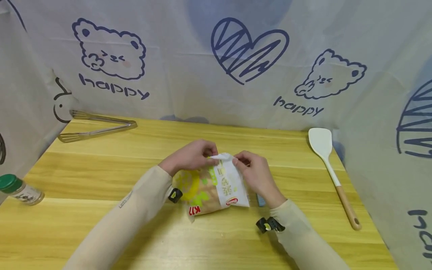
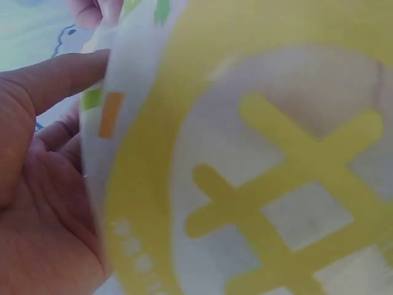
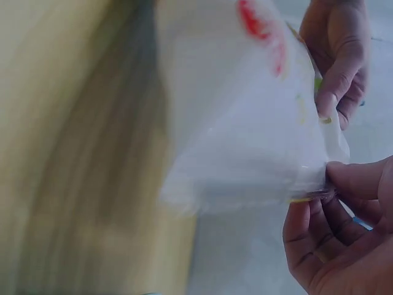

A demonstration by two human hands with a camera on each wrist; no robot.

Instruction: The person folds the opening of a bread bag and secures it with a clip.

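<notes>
A plastic food bag [image 1: 209,193], printed white, yellow, green and red, is held up off the wooden table by its top edge. My left hand [image 1: 194,155] pinches that edge near its left side, and my right hand [image 1: 257,175] pinches it at the right corner. In the left wrist view the bag's yellow lattice print [image 2: 307,178] fills most of the picture, with my left thumb [image 2: 67,77] against its edge. The right wrist view has the white part of the bag [image 3: 239,129] between both hands; its contents cannot be made out.
Metal tongs [image 1: 98,127] lie spread at the back left. A green-capped seasoning jar [image 1: 23,190] lies at the left edge. On the right is a white spatula [image 1: 329,161] with a wooden handle. A small blue item [image 1: 261,200] shows partly behind my right hand. Printed cloth surrounds the table.
</notes>
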